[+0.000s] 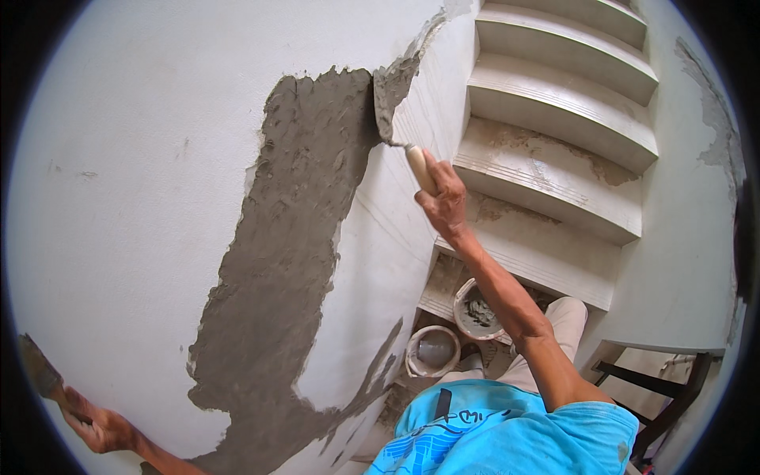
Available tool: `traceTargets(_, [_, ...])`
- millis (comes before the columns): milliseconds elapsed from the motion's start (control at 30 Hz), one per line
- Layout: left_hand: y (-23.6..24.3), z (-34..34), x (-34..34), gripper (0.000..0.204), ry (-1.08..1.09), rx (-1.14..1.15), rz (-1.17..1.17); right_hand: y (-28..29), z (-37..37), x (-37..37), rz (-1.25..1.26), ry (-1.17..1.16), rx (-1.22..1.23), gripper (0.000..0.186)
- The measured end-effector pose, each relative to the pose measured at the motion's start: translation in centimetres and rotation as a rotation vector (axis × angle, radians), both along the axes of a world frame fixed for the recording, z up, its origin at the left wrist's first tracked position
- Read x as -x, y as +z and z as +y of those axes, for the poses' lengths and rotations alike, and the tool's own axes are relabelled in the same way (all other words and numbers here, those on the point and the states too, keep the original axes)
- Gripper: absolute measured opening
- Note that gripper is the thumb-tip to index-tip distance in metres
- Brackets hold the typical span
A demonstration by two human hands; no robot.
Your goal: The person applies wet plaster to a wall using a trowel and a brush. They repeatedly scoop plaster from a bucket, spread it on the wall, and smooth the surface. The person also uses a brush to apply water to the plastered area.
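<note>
Mortar patch [289, 202] between hands, on white wall [150, 229]. Right hand [446, 199] closed round trowel [387, 99] handle, just right of patch's upper end, nearer to that end; blade at upper right edge. Left hand [99, 427] gripping flat grey-smeared tool [39, 366], kind unclear, left of lower end. Patch's long axis slants upper right to lower left. Farther out: two buckets [409, 354], stairs [554, 107].

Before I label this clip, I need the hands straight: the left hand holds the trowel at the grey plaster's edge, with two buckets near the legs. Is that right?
Wrong side: in the head view, the right hand holds the trowel at the edge of the grey plaster, with two buckets near the legs.
</note>
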State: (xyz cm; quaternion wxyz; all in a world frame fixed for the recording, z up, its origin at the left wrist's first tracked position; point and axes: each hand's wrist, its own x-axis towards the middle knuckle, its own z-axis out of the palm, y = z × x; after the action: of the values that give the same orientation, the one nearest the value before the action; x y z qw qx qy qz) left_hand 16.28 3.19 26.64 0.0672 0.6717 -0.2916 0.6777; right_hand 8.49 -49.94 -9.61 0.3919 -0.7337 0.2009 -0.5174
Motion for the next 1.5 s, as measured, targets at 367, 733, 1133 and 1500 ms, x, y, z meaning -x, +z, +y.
traceTargets(367, [0.6, 1.6, -0.2, 0.027, 0.150, -0.056, -0.099, -1.0, 2.0, 2.9, 0.004, 0.061, -0.114, 0.073])
traceTargets(733, [0.1, 0.1, 0.3, 0.031, 0.133, 0.100, 0.013, -0.3, -2.6, -4.4, 0.074, -0.224, 0.020, 0.075])
traceTargets(1133, [0.3, 0.2, 0.4, 0.032, 0.135, -0.031, -0.074, -1.9, -0.3, 1.6, 0.077, -0.112, 0.000, 0.076])
traceTargets(1500, [-0.5, -0.6, 0.7, 0.032, 0.186, 0.191, 0.027, -2.0, -1.3, -1.3, 0.059, -0.057, 0.073, 0.076])
